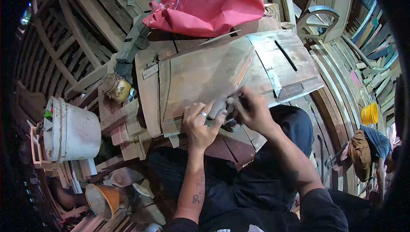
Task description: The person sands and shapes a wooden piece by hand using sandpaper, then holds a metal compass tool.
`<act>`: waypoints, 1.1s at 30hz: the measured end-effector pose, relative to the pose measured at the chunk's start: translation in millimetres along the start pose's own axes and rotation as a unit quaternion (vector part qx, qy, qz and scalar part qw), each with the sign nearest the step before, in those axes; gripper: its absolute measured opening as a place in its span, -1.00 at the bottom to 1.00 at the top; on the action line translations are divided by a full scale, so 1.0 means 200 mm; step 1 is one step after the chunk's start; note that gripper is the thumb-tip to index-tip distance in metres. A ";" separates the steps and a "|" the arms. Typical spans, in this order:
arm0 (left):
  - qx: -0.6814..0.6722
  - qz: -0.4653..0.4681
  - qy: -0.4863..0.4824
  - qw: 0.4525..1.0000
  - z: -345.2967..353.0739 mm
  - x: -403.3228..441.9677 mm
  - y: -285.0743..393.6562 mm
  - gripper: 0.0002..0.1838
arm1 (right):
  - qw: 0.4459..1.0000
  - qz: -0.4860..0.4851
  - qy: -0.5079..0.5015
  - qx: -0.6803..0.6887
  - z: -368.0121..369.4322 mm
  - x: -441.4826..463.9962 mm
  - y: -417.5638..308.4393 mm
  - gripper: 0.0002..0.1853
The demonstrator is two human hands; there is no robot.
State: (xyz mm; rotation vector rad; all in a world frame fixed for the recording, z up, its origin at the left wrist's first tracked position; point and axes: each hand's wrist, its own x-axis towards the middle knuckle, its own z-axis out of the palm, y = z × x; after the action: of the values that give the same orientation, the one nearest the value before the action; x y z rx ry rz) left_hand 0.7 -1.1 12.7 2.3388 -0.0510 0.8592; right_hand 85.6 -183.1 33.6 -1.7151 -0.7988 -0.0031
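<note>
My left hand (200, 123), with a ring on one finger, is closed at the near edge of a wooden panel (200, 76), thumb and fingers pinching a grey, sheet-like piece (218, 107) that looks like sandpaper. My right hand (253, 110) is smeared by motion right beside it, its fingers curled in on the far end of the same piece. Below the hands, a small dark round object (232, 125) is partly hidden. On the pale board (290, 61) to the right lie a metal ruler (267, 67) and a thin black stick (285, 55).
A red plastic bag (209, 5) lies behind the panel. At left are a jar (116, 87), a white bucket (74, 131) and an orange container (104, 200). Long planks (337, 104) run along the right, where another person (369, 151) bends near a yellow bucket (370, 113).
</note>
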 end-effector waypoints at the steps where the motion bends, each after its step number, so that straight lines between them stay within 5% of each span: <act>1: 0.000 0.000 0.001 1.000 0.00 0.00 0.00 -0.56 | 0.998 0.049 0.031 -0.012 -0.02 0.02 0.01 -0.79; 4: 0.009 0.003 0.003 1.000 0.00 0.01 0.02 -0.57 | 0.990 0.108 0.087 0.001 -0.03 0.04 -0.03 -0.81; 6: 0.013 0.009 0.007 1.000 0.00 0.01 0.03 -0.58 | 0.992 0.032 0.118 -0.040 0.00 0.02 -0.02 -0.83; 10: 0.011 0.009 -0.009 1.000 -0.01 0.01 0.03 -0.59 | 1.000 -0.011 0.024 -0.011 0.09 -0.06 -0.02 -0.81; 17: 0.008 0.014 0.007 1.000 -0.01 0.01 0.03 -0.60 | 0.984 0.062 0.165 0.024 0.00 0.02 0.02 -0.86; 23: -0.001 0.009 0.000 1.000 0.00 0.01 0.02 -0.61 | 0.998 -0.002 0.067 0.007 0.07 -0.02 -0.04 -0.81; 33: 0.005 0.008 0.000 1.000 -0.01 0.01 0.03 -0.60 | 0.981 0.021 0.177 0.075 0.01 0.01 -0.01 -0.78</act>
State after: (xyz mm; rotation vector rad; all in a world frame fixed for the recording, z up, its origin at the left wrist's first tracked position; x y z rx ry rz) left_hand 0.2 -4.7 18.5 2.3507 -0.0646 0.8684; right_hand 85.6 -179.2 35.6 -1.5309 -0.4849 -0.2097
